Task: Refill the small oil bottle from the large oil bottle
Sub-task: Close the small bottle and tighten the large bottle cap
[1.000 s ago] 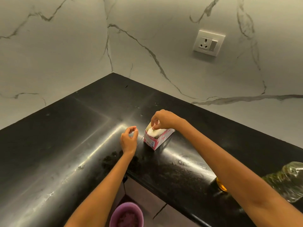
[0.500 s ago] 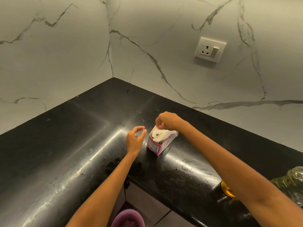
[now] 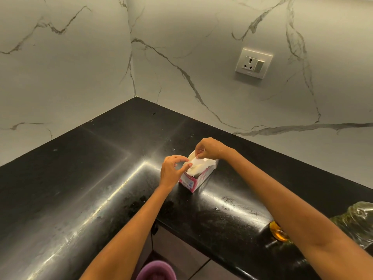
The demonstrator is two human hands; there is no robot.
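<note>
Head view, left to right. The glossy black stone L-shaped countertop (image 3: 66, 178) fills the lower frame, backed by white marble-pattern wall panels (image 3: 70, 73) with grey veins. At the bottom edge, below the counter's inner corner, a round purple plastic container (image 3: 156, 270) is partly visible.

My left hand (image 3: 171, 171) is beside the small pink-and-white cardboard tissue box (image 3: 196, 179), which stands on the countertop. Its fingers are apart and curled; the thumb tip touches the white tissue (image 3: 198, 165) protruding from the box top, but nothing is clamped.

My right hand (image 3: 211, 148) is over the box. Thumb and forefinger are pinched together on the upper edge of the tissue.

On the wall above and to the right, a white rectangular socket-and-switch plate (image 3: 254, 63) is mounted.

At the far right, near the counter's front edge, an amber oil-filled vessel (image 3: 279, 233) shows just behind my right forearm; I cannot tell which bottle it is. Beside it lies a clear crinkled plastic item with greenish contents (image 3: 357, 221), cut off by the frame. Both are well apart from my hands.
</note>
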